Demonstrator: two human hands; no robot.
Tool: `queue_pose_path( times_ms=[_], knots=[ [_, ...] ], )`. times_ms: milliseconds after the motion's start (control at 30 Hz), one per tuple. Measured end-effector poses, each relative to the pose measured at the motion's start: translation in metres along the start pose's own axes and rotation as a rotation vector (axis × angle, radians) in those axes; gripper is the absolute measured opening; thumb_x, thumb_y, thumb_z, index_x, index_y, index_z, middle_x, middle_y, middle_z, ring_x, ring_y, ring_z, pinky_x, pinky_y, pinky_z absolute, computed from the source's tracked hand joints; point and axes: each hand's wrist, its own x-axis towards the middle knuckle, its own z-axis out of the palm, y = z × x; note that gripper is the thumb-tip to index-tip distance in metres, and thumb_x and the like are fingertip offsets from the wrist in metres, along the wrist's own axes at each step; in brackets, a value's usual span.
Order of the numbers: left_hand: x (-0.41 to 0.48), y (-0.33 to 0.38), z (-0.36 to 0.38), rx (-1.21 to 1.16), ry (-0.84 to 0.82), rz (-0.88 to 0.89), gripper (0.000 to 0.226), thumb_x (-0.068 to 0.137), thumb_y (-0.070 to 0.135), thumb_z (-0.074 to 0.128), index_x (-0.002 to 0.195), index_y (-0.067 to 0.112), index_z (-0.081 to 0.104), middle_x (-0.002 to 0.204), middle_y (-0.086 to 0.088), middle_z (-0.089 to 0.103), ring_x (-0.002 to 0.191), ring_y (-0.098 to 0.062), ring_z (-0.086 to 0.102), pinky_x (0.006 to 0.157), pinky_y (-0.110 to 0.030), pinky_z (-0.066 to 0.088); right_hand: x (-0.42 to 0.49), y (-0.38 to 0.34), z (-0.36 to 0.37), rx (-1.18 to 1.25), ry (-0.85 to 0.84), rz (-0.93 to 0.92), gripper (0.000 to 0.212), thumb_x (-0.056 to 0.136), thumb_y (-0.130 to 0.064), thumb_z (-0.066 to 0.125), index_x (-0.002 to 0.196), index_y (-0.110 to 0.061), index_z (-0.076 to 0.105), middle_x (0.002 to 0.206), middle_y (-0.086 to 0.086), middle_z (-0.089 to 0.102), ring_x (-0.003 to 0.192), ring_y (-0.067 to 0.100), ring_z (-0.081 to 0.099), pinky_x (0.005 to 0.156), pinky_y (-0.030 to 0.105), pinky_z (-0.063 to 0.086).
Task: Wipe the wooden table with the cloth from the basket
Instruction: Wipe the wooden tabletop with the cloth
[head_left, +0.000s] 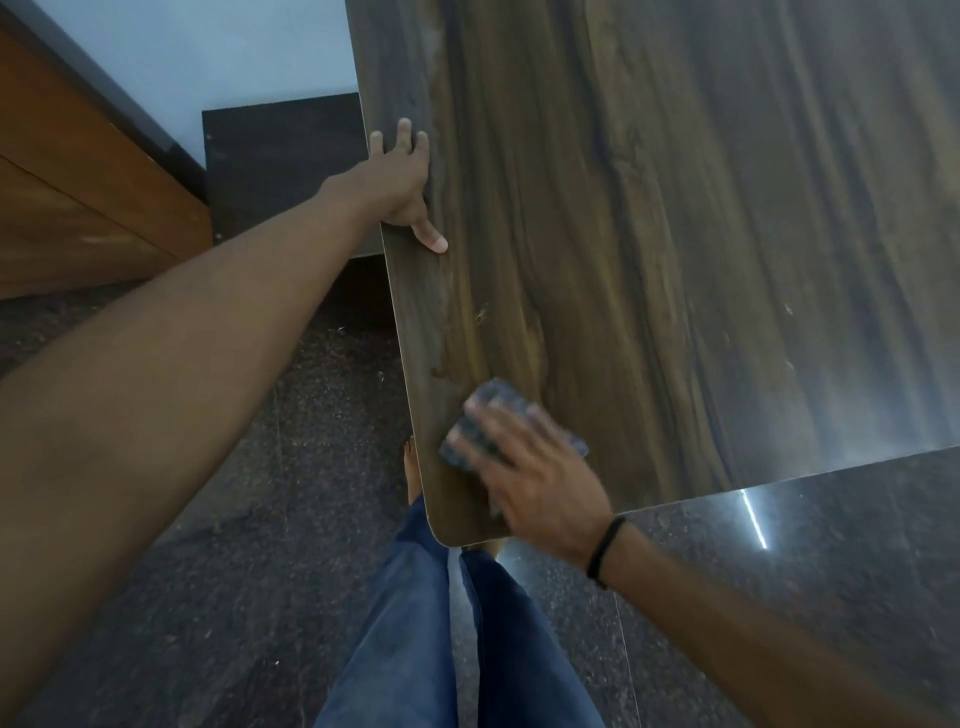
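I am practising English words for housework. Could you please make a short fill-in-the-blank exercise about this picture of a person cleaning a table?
1. The right hand presses a grey ____ onto the table.
2. The left hand grips the table's ____, with the thumb on top.
3. The person's right wrist wears a thin black ____.
4. The wiping is near a rounded ____ of the table.

Missing words: cloth; edge; band; corner
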Motion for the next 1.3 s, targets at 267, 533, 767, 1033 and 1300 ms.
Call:
queue_pose_path(
  times_ms=[267,533,767,1033,1300],
  knots=[
    [0.000,-0.002,-0.001,0.000,0.002,0.015,0.143,0.062,0.046,0.087,0.156,0.014,-0.016,0.163,-0.006,-0.025,0.148,-0.039,-0.019,0.118,-0.063,0.008,0.017,-0.009,0.001,-0.009,-0.043,-0.041,0.063,0.102,-0.038,0.041,0.159,-0.036,0.015,0.168,0.000,0.001,0.154,0.018,-0.005,0.125,0.050,0.008],
    [-0.002,-0.002,-0.002,-0.008,0.010,0.027,0.141,0.064,0.045,0.086,0.156,0.013,-0.015,0.163,-0.006,-0.024,0.148,-0.039,-0.019,0.118,-0.061,0.007,0.037,0.018,-0.015,0.020,-0.024,0.030,0.060,0.101,-0.038,0.034,0.158,-0.035,0.017,0.167,0.001,0.007,0.153,0.022,0.005,0.122,0.056,0.019],
    [-0.001,-0.004,0.000,-0.011,0.014,0.026,0.143,0.063,0.047,0.087,0.156,0.014,-0.015,0.163,-0.005,-0.024,0.148,-0.039,-0.020,0.118,-0.062,0.008,0.033,0.023,-0.015,-0.071,-0.055,-0.164,0.062,0.100,-0.042,0.035,0.158,-0.037,0.013,0.168,-0.001,0.003,0.153,0.019,0.001,0.124,0.054,0.011],
    [-0.001,-0.003,0.001,-0.013,0.022,0.031,0.142,0.063,0.046,0.087,0.156,0.014,-0.015,0.163,-0.005,-0.025,0.148,-0.039,-0.019,0.117,-0.061,0.008,0.025,0.027,-0.008,-0.165,-0.116,-0.468,0.076,0.095,-0.046,0.048,0.159,-0.036,0.009,0.168,-0.001,-0.001,0.154,0.021,0.002,0.124,0.052,0.010],
    [-0.003,-0.004,0.001,-0.009,0.034,0.042,0.141,0.064,0.047,0.087,0.157,0.013,-0.014,0.163,-0.006,-0.024,0.148,-0.039,-0.018,0.118,-0.062,0.009,0.036,0.036,-0.012,-0.163,-0.099,-0.499,0.072,0.097,-0.043,0.047,0.158,-0.038,0.010,0.167,-0.001,0.000,0.154,0.021,0.004,0.124,0.051,0.012]
  ],
)
